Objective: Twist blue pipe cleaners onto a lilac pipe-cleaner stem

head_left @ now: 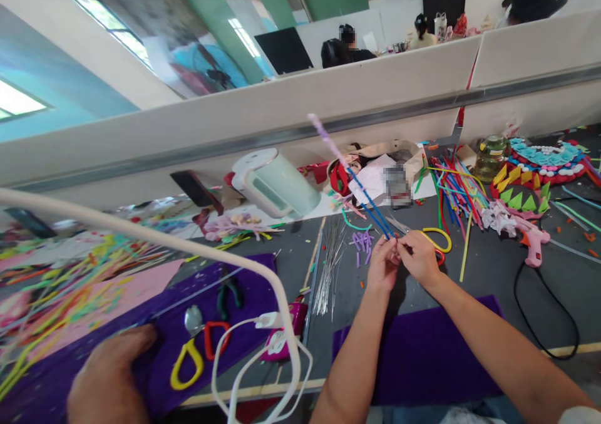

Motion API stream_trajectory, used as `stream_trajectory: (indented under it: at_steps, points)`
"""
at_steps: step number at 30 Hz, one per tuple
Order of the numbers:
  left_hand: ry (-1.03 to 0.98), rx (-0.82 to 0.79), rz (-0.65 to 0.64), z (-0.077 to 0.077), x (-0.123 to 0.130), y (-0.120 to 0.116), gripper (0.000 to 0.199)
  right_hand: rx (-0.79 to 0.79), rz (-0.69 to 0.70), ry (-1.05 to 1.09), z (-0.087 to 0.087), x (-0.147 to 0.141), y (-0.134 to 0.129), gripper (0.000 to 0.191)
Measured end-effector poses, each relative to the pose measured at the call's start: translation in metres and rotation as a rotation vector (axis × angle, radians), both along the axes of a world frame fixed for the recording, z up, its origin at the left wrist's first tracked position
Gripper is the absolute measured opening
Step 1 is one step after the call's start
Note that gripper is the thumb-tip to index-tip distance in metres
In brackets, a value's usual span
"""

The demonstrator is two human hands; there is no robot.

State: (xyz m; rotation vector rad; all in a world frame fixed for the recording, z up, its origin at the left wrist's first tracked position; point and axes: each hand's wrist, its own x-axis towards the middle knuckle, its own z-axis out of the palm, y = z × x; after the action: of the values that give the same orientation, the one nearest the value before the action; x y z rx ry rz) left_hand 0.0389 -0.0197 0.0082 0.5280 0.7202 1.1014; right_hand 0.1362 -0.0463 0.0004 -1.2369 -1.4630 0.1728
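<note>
My left hand (382, 266) pinches the lower ends of dark blue pipe cleaners (370, 210). They slant up and away to the left, and a fuzzy lavender length (325, 137) forms their far end. Close against it, my right hand (420, 258) has its fingers pressed together at the same lower ends; the exact grip is partly hidden. Just beyond my hands lie scissors with yellow and red handles (439, 239). Short purple pieces (362, 243) are scattered left of my left hand. Below my forearms a purple cloth (436, 355) covers the table edge.
Thin metal wires (328, 267) and a pink power socket (284, 333) lie to the left. A co-worker's arm (113, 374) rests near other scissors (188, 355). A white cable (263, 264) arches across. Behind stands a kettle (277, 183); rightward, a pink glue gun (533, 239).
</note>
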Motion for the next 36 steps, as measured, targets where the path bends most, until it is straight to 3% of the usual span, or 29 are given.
stream_trajectory:
  at_steps: [7, 12, 22, 28, 36]
  points:
    - [-0.012, -0.012, 0.066, 0.006, -0.001, -0.002, 0.017, 0.036, -0.005, -0.080, 0.000, 0.000, -0.001, 0.023]
    - [0.067, 0.008, 0.126, -0.002, 0.000, 0.002, 0.020, 0.080, -0.011, -0.229, -0.002, -0.001, -0.002, 0.023]
    - [0.279, 0.166, 0.258, 0.002, -0.001, -0.001, 0.018, 0.117, -0.028, -0.560, 0.002, 0.001, -0.005, 0.022]
    - [0.461, 0.156, 0.214, 0.000, 0.000, -0.003, 0.021, 0.132, -0.055, -0.614, 0.000, 0.005, -0.002, 0.023]
    - [0.395, 0.161, 0.162, 0.000, -0.002, -0.001, 0.017, 0.127, -0.041, -0.627, 0.004, 0.007, -0.004, 0.022]
